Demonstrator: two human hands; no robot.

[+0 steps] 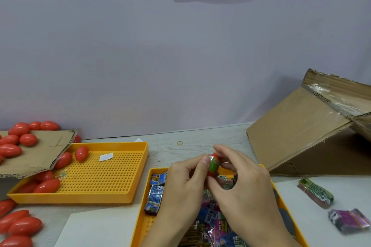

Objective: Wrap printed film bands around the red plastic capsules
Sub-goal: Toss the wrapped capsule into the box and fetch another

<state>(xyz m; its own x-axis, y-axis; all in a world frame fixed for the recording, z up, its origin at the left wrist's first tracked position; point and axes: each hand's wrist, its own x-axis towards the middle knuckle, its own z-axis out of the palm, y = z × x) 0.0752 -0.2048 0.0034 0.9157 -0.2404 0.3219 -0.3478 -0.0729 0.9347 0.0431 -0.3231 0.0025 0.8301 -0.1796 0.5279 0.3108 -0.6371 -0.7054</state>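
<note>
Red capsule [214,165] with green printed band pinched between left hand [185,178] and right hand [244,184] fingers

Both hands meet at centre — left hand [185,178] and right hand [241,182], fingers curled, pinching together.

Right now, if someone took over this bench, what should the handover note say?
Left hand and right hand: both pinch one red capsule with a green film band on it, above the near tray of loose bands.
Bare capsules lie in the far yellow tray, on the cardboard sheet and on the table at left.
Done: this band is on.
Left: all the bare capsules.
</note>
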